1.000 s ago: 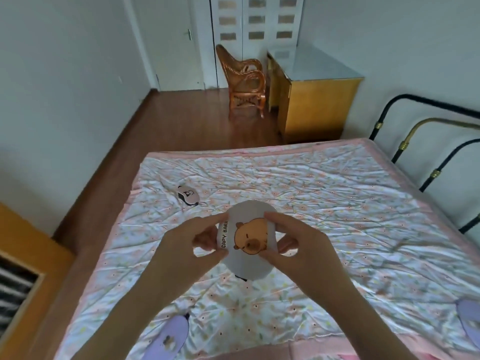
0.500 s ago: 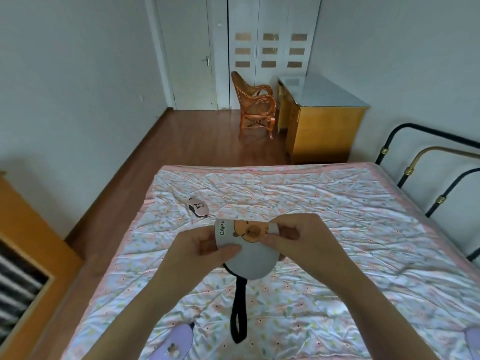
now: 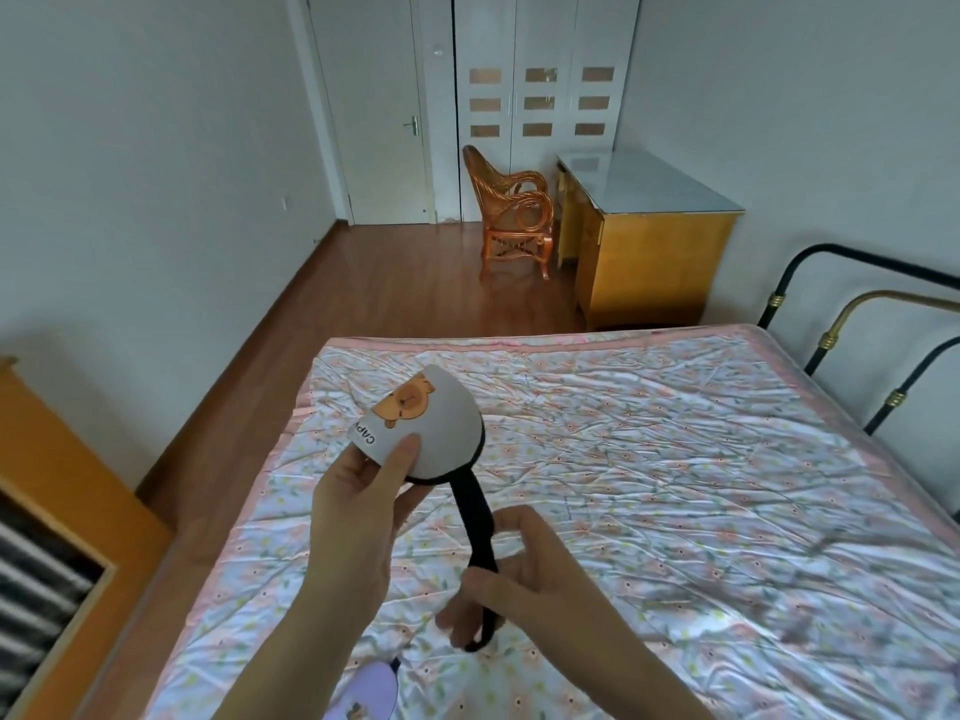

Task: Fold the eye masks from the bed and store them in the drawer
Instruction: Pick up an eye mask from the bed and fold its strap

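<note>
Flowered bed (image 3: 675, 459): folded mask (image 3: 436, 423) pinched by left hand (image 3: 358, 491); strap (image 3: 478, 532) gripped by right hand (image 3: 519, 574). Strap best wound snugly round mask.

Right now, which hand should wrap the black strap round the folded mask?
Probably right. The right hand already pinches the black elastic strap, while the left hand grips the folded grey capybara eye mask.

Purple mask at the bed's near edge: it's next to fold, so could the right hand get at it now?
Probably not yet: right hand grips the strap. The purple mask lies uncovered below.
</note>
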